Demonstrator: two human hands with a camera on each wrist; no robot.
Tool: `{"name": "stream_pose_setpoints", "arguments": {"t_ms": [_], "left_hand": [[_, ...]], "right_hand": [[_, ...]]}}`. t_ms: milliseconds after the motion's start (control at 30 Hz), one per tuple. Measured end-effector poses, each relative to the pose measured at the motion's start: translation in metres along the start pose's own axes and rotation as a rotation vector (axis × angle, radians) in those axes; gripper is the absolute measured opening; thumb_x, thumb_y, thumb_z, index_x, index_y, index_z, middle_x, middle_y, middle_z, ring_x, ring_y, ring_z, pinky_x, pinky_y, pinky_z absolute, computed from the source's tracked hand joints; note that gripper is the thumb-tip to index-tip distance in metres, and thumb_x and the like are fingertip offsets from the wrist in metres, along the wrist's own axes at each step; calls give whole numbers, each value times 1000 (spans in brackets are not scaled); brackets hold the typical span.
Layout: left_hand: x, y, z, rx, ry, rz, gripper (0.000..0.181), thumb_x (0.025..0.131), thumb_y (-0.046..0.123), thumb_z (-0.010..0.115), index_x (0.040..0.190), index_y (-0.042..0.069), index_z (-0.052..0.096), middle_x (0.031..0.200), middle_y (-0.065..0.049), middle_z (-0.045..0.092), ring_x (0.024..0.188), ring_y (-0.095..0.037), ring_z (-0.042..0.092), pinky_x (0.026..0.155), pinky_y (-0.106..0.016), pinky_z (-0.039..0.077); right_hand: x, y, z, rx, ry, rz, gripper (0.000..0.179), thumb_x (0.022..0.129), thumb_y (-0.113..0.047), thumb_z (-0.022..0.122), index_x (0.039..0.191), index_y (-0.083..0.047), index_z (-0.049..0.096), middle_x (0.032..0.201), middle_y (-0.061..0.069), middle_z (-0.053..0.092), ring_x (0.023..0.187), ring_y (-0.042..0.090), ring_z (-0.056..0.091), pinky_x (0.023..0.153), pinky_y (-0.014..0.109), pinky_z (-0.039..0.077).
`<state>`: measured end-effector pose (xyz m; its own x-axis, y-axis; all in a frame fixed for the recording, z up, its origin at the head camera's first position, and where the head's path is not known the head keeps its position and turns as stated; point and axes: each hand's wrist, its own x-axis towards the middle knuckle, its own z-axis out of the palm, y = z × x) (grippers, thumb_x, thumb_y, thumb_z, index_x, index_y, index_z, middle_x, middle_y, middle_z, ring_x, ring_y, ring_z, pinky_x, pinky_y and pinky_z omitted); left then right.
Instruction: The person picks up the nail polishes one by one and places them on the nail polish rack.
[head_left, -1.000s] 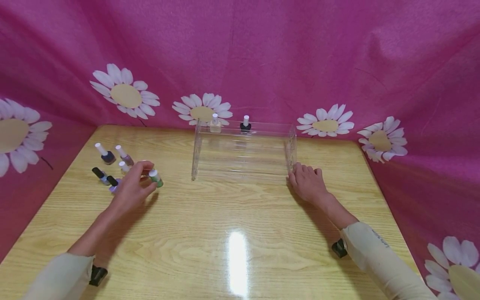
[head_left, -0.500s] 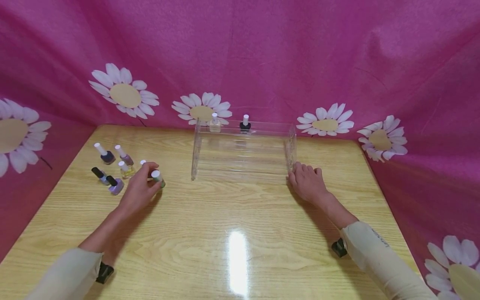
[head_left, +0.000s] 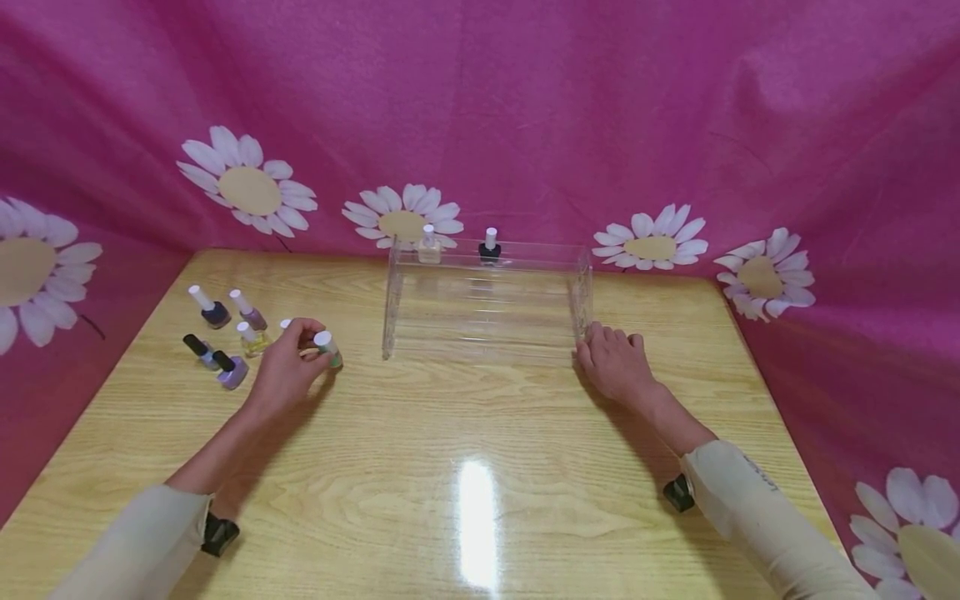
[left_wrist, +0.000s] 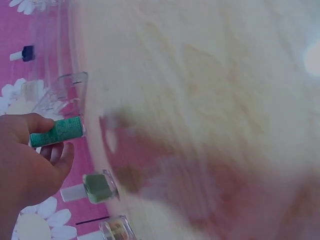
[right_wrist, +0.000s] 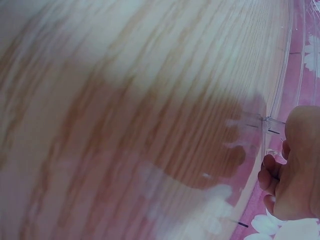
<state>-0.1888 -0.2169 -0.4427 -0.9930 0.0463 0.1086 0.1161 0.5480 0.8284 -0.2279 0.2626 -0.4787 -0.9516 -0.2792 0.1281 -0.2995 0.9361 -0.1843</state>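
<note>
My left hand (head_left: 285,371) pinches a small green bottle (left_wrist: 59,131) with a white cap between thumb and fingers. It tilts just above or on the table, left of a clear tiered rack (head_left: 392,308); whether it touches the wood I cannot tell. At the rack's right front corner, my right hand (head_left: 618,367) grips the side panel, its fingers (right_wrist: 270,175) curled there. On the top tier stand a pale clear nail polish bottle (head_left: 429,252) and a black nail polish bottle (head_left: 490,252). An olive-green nail polish bottle (left_wrist: 97,188) is partly hidden behind my left hand in the head view.
Several nail polish bottles stand on the left of the table (head_left: 420,467): dark blue (head_left: 216,315), mauve (head_left: 255,319), yellow (head_left: 257,343), light blue (head_left: 206,357) and lilac (head_left: 233,374). A pink flowered cloth (head_left: 525,125) hangs behind and at both sides.
My left hand has carried the green bottle to the right, away from the other bottles, uncovering the yellow and lilac ones. My right hand stays at the rack's corner.
</note>
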Motion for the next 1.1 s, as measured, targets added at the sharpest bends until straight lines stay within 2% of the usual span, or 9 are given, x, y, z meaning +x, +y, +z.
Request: {"name": "stream_pose_setpoints", "arguments": {"t_ms": [167, 433, 667, 833, 1100], "left_hand": [[9, 11, 4, -75, 8, 33, 34, 92, -3, 66, 121, -7, 50, 114, -21, 58, 110, -30, 56, 81, -10, 47], [25, 37, 14, -196, -34, 86, 36, 90, -3, 67, 123, -7, 51, 114, -20, 57, 104, -22, 52, 79, -13, 49], [41, 59, 27, -221, -41, 113, 35, 88, -6, 66, 121, -6, 53, 110, -18, 58, 102, -24, 55, 76, -17, 49], [53, 73, 40, -267, -60, 122, 35, 86, -9, 65, 119, -6, 54, 111, -20, 59, 104, -27, 56, 83, -22, 50], [69, 94, 61, -308, -91, 206, 34, 83, -11, 67, 114, -5, 56, 108, -19, 60, 101, -30, 56, 87, -31, 48]], "right_hand": [[0, 1, 0, 7, -15, 11, 28, 107, -29, 38, 89, -8, 42, 75, 7, 47, 72, 31, 47, 68, 46, 30], [0, 3, 3, 12, -27, 22, 29, 107, -30, 36, 89, -8, 42, 76, 8, 47, 74, 32, 47, 69, 47, 30], [1, 3, 4, 20, -23, 26, 28, 107, -29, 37, 89, -8, 42, 77, 8, 47, 76, 33, 48, 71, 48, 31], [1, 3, 4, 20, -26, 34, 28, 107, -29, 37, 90, -8, 42, 78, 8, 47, 77, 33, 49, 72, 48, 31], [1, 2, 3, 11, -6, 19, 27, 106, -28, 38, 90, -7, 42, 76, 8, 47, 75, 33, 49, 70, 47, 31]]}}
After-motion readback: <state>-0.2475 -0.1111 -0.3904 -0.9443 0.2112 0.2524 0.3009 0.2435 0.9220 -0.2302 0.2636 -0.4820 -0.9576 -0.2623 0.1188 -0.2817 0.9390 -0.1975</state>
